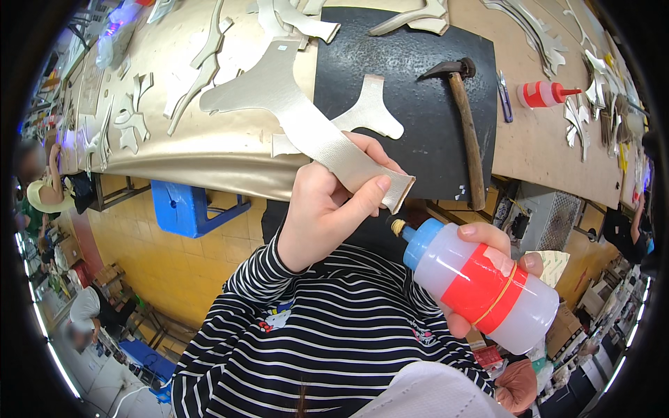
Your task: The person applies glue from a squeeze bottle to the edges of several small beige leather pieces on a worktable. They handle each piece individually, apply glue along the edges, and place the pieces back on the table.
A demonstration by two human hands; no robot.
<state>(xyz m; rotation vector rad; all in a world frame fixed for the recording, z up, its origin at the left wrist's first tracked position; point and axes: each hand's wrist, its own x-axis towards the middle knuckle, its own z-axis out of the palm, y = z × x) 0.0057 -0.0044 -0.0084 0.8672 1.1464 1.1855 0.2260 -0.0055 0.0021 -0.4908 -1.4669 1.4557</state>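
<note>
a cream leather piece [279, 83] is held over the table's near edge, its long axis slanting from upper left to lower right. its narrow lower end is pinched between thumb and fingers of the left hand [331, 198], the nearer one. just below that end the wrapped nozzle [398, 226] of a squeeze bottle [488, 285] is pointed up-left; nothing is seen between, though depth cannot be told. the bottle is wrapped by the right hand's [486, 237] curled fingers. beyond, a smaller y-shaped piece [373, 111] and a hammer [465, 125] are borne by a black mat [411, 63].
</note>
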